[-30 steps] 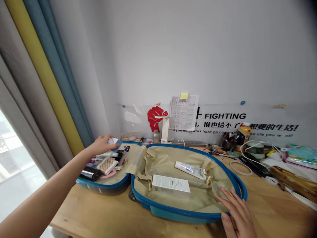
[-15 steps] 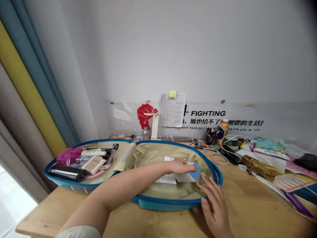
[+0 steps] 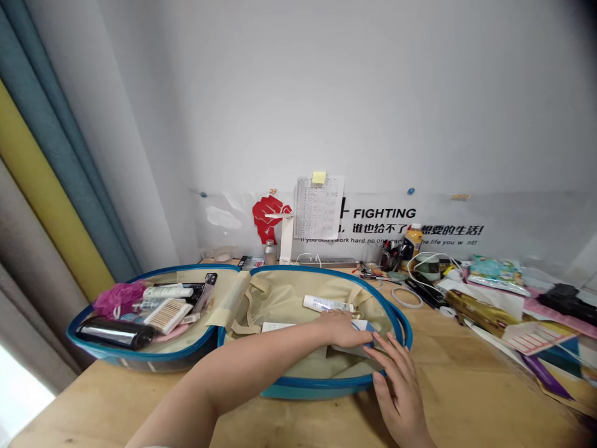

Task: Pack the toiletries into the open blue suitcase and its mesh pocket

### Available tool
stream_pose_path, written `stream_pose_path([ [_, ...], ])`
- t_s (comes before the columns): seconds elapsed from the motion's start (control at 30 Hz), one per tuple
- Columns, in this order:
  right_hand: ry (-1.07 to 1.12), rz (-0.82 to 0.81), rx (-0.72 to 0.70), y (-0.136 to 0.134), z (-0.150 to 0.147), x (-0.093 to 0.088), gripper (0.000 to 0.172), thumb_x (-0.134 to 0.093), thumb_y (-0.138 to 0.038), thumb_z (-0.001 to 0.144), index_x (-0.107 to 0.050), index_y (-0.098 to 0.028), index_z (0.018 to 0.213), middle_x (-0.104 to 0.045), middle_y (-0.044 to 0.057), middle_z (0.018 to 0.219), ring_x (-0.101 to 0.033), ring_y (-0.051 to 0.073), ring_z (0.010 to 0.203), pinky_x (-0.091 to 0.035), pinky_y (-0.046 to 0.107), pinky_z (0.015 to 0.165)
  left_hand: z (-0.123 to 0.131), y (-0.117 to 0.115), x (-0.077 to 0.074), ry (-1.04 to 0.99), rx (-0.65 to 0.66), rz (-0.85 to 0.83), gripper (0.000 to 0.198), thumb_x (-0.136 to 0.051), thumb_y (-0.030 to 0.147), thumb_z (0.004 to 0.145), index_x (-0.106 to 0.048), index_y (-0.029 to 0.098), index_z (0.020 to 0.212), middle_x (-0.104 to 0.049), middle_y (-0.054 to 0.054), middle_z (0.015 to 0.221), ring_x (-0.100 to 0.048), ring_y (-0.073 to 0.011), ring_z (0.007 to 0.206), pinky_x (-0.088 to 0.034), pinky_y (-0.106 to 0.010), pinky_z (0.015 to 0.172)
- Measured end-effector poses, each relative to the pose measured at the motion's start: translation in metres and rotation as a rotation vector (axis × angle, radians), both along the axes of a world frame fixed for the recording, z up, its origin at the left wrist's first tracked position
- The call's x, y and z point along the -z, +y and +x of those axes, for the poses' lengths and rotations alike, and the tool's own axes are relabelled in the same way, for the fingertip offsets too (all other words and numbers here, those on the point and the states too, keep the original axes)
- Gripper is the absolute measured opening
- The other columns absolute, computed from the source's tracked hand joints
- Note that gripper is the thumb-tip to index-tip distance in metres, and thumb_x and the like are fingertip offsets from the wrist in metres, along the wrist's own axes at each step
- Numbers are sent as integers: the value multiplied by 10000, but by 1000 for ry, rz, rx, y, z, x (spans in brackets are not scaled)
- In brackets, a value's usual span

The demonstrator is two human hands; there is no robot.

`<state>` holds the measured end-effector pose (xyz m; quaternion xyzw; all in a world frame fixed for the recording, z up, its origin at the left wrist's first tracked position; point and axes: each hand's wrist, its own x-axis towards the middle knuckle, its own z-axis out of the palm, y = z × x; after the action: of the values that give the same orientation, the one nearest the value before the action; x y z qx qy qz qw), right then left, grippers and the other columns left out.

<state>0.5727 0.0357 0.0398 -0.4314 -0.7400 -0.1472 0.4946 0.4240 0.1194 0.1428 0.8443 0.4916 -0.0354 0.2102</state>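
An open suitcase with a blue rim (image 3: 321, 381) and beige lining lies on the wooden table. My left hand (image 3: 344, 327) reaches into its right half, fingers round a flat white-and-blue box (image 3: 351, 351) that it partly covers. Behind the hand rests a white tube (image 3: 326, 303). A white box (image 3: 276, 326) shows beyond my left forearm, which hides most of it. At the near right rim is my right hand (image 3: 402, 386), fingers spread and holding nothing, its fingertips beside the white-and-blue box.
The suitcase's left half holds a pink mesh puff (image 3: 119, 298), a black cylinder (image 3: 114, 333), cotton swabs (image 3: 168, 315) and tubes. A tape roll (image 3: 407, 298), a bottle (image 3: 412, 242), cables and packets (image 3: 497, 274) lie right. A white lamp (image 3: 286, 239) stands behind.
My left hand and the white-and-blue box have moved lower in the right half. The white tube now shows behind the hand. The view has shifted slightly; my right hand stays near the rim.
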Motion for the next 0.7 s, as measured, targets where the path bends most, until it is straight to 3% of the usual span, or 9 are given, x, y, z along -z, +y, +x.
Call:
stream_pose_path([
  [0.17, -1, 12, -3, -1, 0, -2, 330, -406, -353, 949, -624, -278, 1186, -630, 72, 1272, -513, 297, 1281, -456, 523, 992, 2, -5, 3, -82, 16, 19, 644, -379, 612, 849, -512, 209, 1334, -567, -81, 1398, -520, -268, 1284, -411, -340, 1050],
  [0.43, -47, 5, 24, -2, 1, -4, 363, -374, -360, 952, -616, -274, 1209, -636, 85, 1256, -532, 301, 1263, -474, 512, 975, -2, 2, 19, -39, -47, -21, 723, -219, 636, 913, -521, 110, 1308, -589, -184, 1345, -543, -321, 1255, -442, -412, 1012],
  [0.53, -50, 5, 32, -2, 1, -2, 373, -349, -369, 958, -621, -268, 1193, -637, 91, 1248, -536, 301, 1257, -477, 513, 969, -6, 1, 19, -31, 17, -32, 666, -239, 607, 930, -504, 140, 1324, -577, -160, 1365, -544, -300, 1253, -440, -402, 1013],
  [0.7, -66, 15, 32, -3, 1, -6, 358, -370, -357, 958, -607, -268, 1211, -642, 90, 1238, -532, 305, 1259, -476, 515, 963, -18, 1, 12, 20, 200, -93, 598, -484, 555, 856, -535, 172, 1312, -559, -124, 1389, -529, -283, 1266, -438, -359, 1019],
])
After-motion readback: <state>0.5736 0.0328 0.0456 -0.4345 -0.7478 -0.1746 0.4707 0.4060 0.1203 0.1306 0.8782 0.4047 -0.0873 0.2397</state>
